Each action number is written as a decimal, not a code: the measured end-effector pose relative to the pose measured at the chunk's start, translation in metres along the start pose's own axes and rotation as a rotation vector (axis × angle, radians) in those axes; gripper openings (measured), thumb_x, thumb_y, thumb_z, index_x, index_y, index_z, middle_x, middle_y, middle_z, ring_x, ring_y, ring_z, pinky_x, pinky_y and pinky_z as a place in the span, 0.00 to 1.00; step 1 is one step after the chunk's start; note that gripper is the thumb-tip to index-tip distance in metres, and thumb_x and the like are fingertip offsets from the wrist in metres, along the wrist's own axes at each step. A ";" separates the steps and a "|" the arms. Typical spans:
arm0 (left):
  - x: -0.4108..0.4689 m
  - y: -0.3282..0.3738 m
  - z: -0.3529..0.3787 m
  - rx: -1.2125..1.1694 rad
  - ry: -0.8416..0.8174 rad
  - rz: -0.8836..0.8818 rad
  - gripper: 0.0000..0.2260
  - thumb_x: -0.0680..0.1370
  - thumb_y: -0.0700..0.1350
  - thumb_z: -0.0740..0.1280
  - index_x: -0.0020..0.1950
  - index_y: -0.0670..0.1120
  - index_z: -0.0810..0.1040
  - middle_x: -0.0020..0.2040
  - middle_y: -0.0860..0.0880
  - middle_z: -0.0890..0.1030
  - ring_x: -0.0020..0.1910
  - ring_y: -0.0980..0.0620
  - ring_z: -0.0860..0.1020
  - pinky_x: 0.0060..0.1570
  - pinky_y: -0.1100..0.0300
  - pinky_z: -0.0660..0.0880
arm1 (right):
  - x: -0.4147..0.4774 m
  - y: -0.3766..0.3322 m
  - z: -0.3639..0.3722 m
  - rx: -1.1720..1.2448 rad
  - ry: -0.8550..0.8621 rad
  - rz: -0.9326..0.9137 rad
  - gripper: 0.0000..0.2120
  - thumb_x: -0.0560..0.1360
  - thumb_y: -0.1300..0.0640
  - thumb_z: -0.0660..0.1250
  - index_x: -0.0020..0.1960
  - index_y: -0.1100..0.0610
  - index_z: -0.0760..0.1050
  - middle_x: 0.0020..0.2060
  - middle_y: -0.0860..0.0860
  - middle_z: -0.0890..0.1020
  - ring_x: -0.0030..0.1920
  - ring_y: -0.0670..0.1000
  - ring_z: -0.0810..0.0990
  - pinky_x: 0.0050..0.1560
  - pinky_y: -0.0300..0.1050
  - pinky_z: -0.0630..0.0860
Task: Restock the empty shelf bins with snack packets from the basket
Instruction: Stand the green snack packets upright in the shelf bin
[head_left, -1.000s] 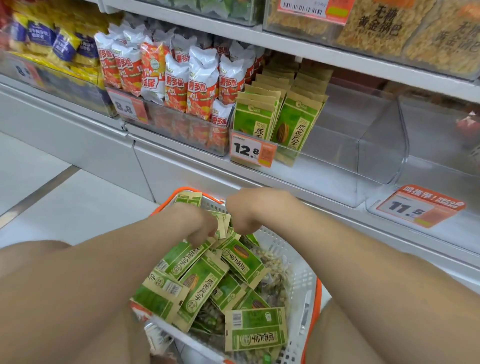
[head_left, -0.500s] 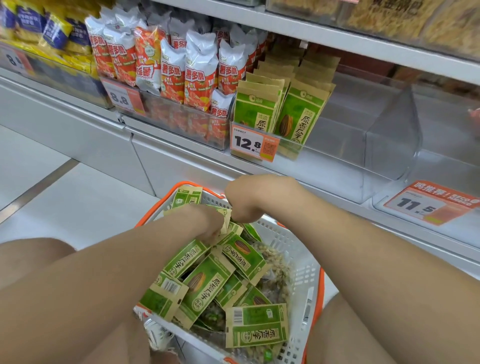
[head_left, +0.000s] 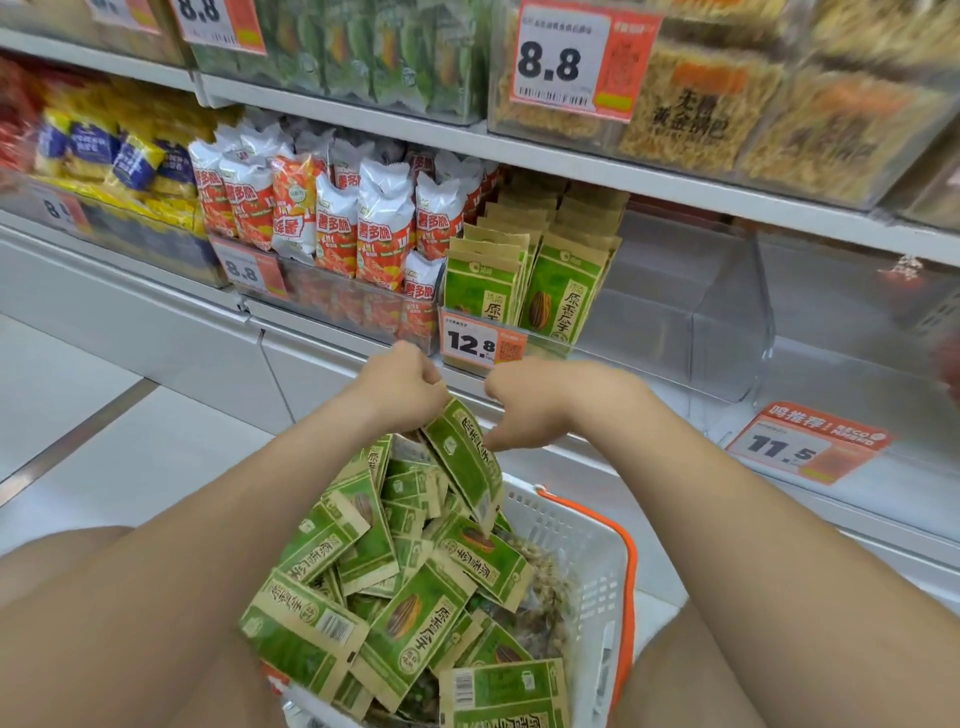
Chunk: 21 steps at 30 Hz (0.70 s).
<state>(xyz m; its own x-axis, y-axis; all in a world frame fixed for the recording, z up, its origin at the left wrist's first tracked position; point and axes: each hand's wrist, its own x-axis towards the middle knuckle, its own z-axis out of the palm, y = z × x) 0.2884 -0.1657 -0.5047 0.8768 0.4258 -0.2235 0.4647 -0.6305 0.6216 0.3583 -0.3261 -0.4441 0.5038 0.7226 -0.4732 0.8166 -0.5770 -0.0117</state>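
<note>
A white basket (head_left: 587, 525) with an orange handle sits in front of me, heaped with green snack packets (head_left: 410, 618). My left hand (head_left: 400, 389) is raised above it and grips a bunch of green packets (head_left: 462, 457) by their tops, so they hang down. Close to its right, my right hand (head_left: 530, 410) has curled fingers whose tips touch the hanging packet's edge; I see no packet inside it. On the shelf ahead, a clear bin (head_left: 675, 312) holds two rows of the same green packets (head_left: 561, 291) at its left; its right side is bare.
A 12.8 price tag (head_left: 472, 343) hangs on that bin. Red-and-white snack bags (head_left: 384, 228) fill the bin to its left. To the right stands an empty clear bin (head_left: 852, 332) with an 11.5 tag (head_left: 805, 441). Stocked shelves run above. Pale floor lies at left.
Both hands have risen from the basket toward the shelf, the left lifting a bunch of green packets. My view has tilted up and moved closer to the shelves.
</note>
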 end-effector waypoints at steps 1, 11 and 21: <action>-0.002 0.005 -0.003 -0.191 0.005 -0.062 0.09 0.76 0.40 0.68 0.45 0.35 0.84 0.40 0.36 0.85 0.39 0.38 0.86 0.41 0.45 0.86 | -0.002 0.002 -0.001 0.024 -0.008 -0.005 0.31 0.74 0.33 0.70 0.60 0.60 0.76 0.54 0.54 0.82 0.54 0.58 0.81 0.55 0.54 0.81; -0.017 0.057 -0.018 -1.017 -0.026 -0.166 0.20 0.86 0.55 0.57 0.49 0.43 0.82 0.32 0.48 0.83 0.36 0.46 0.81 0.45 0.50 0.81 | -0.020 0.023 -0.023 0.720 0.231 -0.081 0.14 0.78 0.54 0.71 0.60 0.56 0.74 0.50 0.53 0.84 0.51 0.53 0.84 0.53 0.52 0.83; -0.005 0.067 -0.004 -0.667 0.484 0.319 0.24 0.82 0.63 0.65 0.40 0.44 0.81 0.37 0.43 0.84 0.37 0.41 0.83 0.38 0.41 0.80 | -0.028 0.040 -0.032 1.076 0.495 -0.107 0.06 0.81 0.53 0.73 0.57 0.51 0.82 0.49 0.47 0.89 0.50 0.48 0.88 0.54 0.50 0.85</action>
<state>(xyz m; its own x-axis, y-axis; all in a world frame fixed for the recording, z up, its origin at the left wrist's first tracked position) 0.3150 -0.2079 -0.4592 0.7334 0.6177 0.2838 -0.0947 -0.3206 0.9425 0.3862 -0.3571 -0.4035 0.6945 0.7186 -0.0357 0.3246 -0.3573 -0.8757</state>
